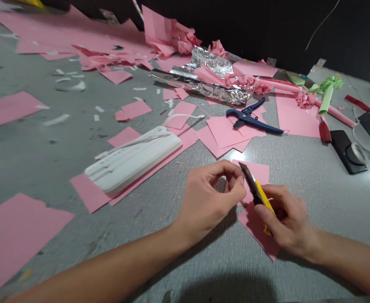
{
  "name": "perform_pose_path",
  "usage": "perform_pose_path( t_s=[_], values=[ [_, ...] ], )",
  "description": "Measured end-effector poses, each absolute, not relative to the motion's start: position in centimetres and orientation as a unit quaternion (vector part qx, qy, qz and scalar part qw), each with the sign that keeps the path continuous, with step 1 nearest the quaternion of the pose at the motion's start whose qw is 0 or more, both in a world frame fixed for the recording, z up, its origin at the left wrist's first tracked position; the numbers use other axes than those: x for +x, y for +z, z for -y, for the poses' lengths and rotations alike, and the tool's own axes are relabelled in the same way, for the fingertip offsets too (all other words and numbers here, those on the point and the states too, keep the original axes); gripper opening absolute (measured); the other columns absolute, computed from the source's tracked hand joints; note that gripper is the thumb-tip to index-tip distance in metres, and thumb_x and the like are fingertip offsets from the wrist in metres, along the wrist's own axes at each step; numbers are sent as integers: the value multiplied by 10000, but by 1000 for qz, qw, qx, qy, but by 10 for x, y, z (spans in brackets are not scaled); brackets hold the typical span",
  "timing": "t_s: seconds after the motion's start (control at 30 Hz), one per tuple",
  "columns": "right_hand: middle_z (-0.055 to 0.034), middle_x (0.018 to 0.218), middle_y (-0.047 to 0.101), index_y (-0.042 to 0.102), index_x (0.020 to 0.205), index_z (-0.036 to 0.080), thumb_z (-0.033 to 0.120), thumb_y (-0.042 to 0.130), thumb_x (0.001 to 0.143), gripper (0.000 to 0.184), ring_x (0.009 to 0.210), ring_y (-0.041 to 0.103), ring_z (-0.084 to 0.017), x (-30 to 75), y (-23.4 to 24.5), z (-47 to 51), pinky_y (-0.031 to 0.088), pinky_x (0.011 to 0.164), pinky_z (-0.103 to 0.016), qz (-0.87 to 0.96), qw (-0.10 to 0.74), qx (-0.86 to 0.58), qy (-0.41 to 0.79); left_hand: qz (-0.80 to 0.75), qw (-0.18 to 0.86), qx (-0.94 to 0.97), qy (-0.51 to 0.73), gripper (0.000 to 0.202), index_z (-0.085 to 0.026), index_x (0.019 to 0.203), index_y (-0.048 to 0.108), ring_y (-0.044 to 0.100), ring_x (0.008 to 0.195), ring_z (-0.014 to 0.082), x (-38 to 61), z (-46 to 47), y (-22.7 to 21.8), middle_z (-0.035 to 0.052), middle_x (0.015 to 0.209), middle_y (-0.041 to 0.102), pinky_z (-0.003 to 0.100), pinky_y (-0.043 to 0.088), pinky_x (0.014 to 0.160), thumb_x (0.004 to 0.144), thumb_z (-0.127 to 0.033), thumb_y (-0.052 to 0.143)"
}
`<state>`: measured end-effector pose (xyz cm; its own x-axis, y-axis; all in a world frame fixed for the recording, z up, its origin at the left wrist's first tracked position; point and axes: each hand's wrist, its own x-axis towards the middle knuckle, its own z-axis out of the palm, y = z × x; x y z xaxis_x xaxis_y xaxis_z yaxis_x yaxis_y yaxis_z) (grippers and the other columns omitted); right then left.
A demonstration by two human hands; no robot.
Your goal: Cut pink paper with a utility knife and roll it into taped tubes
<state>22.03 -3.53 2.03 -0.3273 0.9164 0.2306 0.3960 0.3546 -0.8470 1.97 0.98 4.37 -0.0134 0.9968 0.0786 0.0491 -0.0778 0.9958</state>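
Observation:
My right hand [287,219] is wrapped round a yellow and black box cutter [263,195], its dark blade pointing up and to the left. My left hand [215,195] is closed in a pinch right beside the blade tip; whatever lies between thumb and forefinger is too small or hidden to make out. Beneath both hands, pink paper pieces [259,172] lie on the grey table [159,261], partly covered by the fingers. Another pink sheet [257,231] is under the box cutter and my right hand.
Left of my hands a white power strip [134,160] rests on pink paper. Beyond are a blue-handled cutter [251,118], crumpled foil [213,63] and pink paper flowers [306,99]. A black phone-like device [345,151] with a white cable lies at right. White scraps [55,120] litter the left.

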Motion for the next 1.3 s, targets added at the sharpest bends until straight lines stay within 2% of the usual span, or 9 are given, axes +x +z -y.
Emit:
perform_pose_path(
  t_s=[0.13,0.23,0.33,0.53,0.57,0.7,0.8,1.07,1.3],
  values=[
    [78,721,645,610,1279,240,249,671,1070,218,466,559,-87,218,20,35,431,429,-207,715,400,-446,361,-502,466,523,507,59,-226,695,678,566,641,132,17,-12,43,-25,670,641,270,464,610,748,-208,694],
    [82,706,626,612,1271,238,254,692,1059,228,469,553,-93,218,18,35,429,417,-206,708,399,-452,368,-470,502,515,512,86,-232,771,670,625,708,157,15,-13,42,-15,717,652,294,507,669,845,-254,709],
    [81,712,621,610,1280,244,264,708,1053,249,464,540,-94,219,17,34,421,412,-210,704,407,-451,368,-450,537,506,503,140,-243,840,628,617,674,163,15,-12,41,-26,704,630,306,508,644,926,-318,709],
    [49,773,668,633,1290,254,267,685,1071,225,535,613,-107,221,18,30,490,464,-209,673,417,-442,423,-459,467,607,450,431,-227,660,558,512,536,124,14,-11,38,-39,579,566,294,416,554,1072,-351,561],
    [45,782,675,637,1286,253,264,685,1071,221,549,627,-108,221,18,30,503,474,-207,665,419,-442,432,-455,447,620,457,402,-224,689,597,543,550,123,14,-11,37,-37,610,603,290,440,565,1073,-339,571],
    [43,806,692,648,1265,254,244,709,1052,222,556,634,-97,219,21,29,500,477,-188,647,430,-441,448,-445,302,661,524,64,-235,950,743,689,688,114,12,-12,34,-40,836,774,253,546,675,1001,-212,711],
    [45,816,699,654,1256,260,223,708,1046,221,544,616,-85,217,23,28,481,468,-176,641,433,-433,462,-431,202,696,538,100,-234,920,751,731,724,106,11,-14,33,-44,862,816,228,567,703,983,-157,763],
    [32,832,698,656,1288,266,228,678,1063,229,564,589,-93,220,20,28,471,490,-196,638,421,-426,485,-432,135,725,519,98,-219,962,754,793,785,133,11,-15,31,-16,909,851,246,621,785,1006,-133,745],
    [54,738,639,671,1232,251,260,682,1062,171,523,540,-95,219,22,27,433,450,-197,628,409,-438,495,-425,116,737,513,105,-225,956,756,784,726,139,10,-18,28,-16,872,842,249,603,678,1008,-144,716]
  ],
)
